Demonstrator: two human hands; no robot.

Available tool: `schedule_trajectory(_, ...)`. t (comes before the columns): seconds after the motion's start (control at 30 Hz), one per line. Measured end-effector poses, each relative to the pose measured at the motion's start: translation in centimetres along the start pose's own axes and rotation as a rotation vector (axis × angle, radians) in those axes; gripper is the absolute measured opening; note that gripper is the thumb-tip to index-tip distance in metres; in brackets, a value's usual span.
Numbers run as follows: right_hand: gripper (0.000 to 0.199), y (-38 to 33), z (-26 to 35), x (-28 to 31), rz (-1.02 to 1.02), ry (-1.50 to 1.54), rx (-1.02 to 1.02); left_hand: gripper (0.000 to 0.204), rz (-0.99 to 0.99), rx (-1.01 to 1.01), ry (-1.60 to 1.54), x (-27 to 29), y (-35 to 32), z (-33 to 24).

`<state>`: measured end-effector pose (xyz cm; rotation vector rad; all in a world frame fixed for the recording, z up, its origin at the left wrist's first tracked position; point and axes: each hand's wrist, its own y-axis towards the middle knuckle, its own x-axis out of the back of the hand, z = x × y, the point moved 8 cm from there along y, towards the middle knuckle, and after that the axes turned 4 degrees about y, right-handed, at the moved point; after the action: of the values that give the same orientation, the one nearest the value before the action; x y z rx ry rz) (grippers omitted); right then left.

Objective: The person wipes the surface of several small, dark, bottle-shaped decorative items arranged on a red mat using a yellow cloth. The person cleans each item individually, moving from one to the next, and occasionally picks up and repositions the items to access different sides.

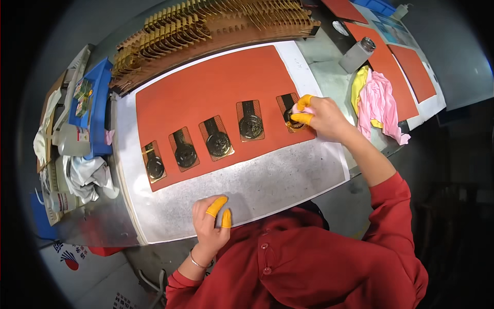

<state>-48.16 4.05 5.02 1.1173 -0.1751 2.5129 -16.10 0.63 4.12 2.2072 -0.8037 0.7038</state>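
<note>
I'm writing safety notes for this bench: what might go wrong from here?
The right hand holds a pink wad at the rightmost black-and-gold piece while the left hand is well away from it, so the piece might slide under rubbing. The capped bottle is close to the pink cloth; tugging the cloth might knock it over.

We are seeing: blue bin (102,110) sitting left | grey cloth (88,177) lying near it | bottle (355,56) standing right

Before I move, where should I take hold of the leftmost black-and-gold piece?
Probably pinch the leftmost piece by its two long edges, coming from above with the left hand: its narrow rectangle lies flat on the orange mat.
</note>
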Motion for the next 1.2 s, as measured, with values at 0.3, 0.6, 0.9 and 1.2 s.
schedule_trajectory(0.3, 0.018, 2.1, -0.7, -2.9, 0.006, -0.269, 0.107, 0.022, 0.018, 0.04, 0.046, -0.4, 0.3, 0.1)
schedule_trajectory(0.6, 0.02, 0.4, 0.3, -3.5, -0.027, -0.321, 0.224, 0.021, 0.002, 0.055, 0.104, -0.7, 0.3, -0.1)
schedule_trajectory(0.9, 0.009, -0.3, 0.9, -3.4, 0.016, -0.28, 0.192, 0.02, -0.048, 0.029, 0.12, -0.6, 0.4, -0.6)
schedule_trajectory(1.2, 0.016, 0.1, 0.6, -3.5, -0.086, -0.311, 0.254, 0.024, -0.065, 0.101, 0.184, 0.2, -0.7, -0.1)
